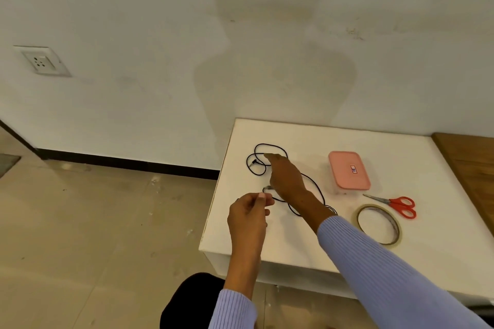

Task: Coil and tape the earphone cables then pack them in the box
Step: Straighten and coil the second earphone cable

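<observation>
A black earphone cable (pixel 257 152) lies in loose loops on the white table (pixel 294 243), its plug near the far left loop. My left hand (pixel 250 215) pinches one end of the cable near the table's left edge. My right hand (pixel 287 176) reaches across the cable, fingers stretched toward the far loops and touching the wire there; whether it grips the wire cannot be seen. A pink lidded box (pixel 348 173) stands shut to the right of the cable. A roll of clear tape (pixel 379 224) lies flat at the front right.
Red-handled scissors (pixel 398 205) lie between the box and the tape roll. A wooden surface (pixel 470 168) adjoins the table on the right. The table's left and front edges drop to a tiled floor. A white wall stands just behind the table.
</observation>
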